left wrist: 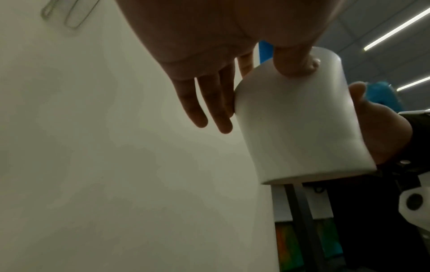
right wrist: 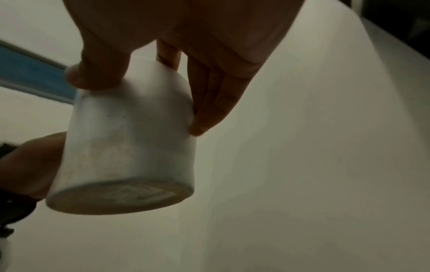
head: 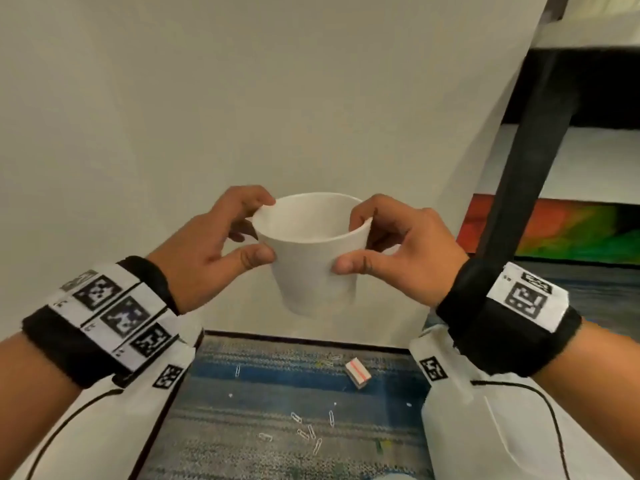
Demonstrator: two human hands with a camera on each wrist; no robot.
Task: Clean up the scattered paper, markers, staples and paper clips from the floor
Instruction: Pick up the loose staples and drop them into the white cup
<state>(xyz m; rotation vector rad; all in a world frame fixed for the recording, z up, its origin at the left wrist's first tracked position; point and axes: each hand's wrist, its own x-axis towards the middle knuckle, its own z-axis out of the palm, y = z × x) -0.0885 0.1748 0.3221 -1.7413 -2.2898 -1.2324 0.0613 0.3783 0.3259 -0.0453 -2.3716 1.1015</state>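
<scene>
White wall fills the frame; clips (head: 304, 432) and a small box (head: 358, 373) lie on carpet (head: 242, 375) at bottom. Left hand (head: 211, 244) and right hand (head: 401, 244) both grip a white cup (head: 311, 265) at center.

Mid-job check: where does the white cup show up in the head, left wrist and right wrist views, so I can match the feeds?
Head: white cup at centre, held above the carpet between the left hand and the right hand.
Left wrist: cup right of centre, seen from below, thumb on its upper wall.
Right wrist: cup left of centre, its base facing the camera.
Shared landmark: the plain white wall behind the cup.
</scene>
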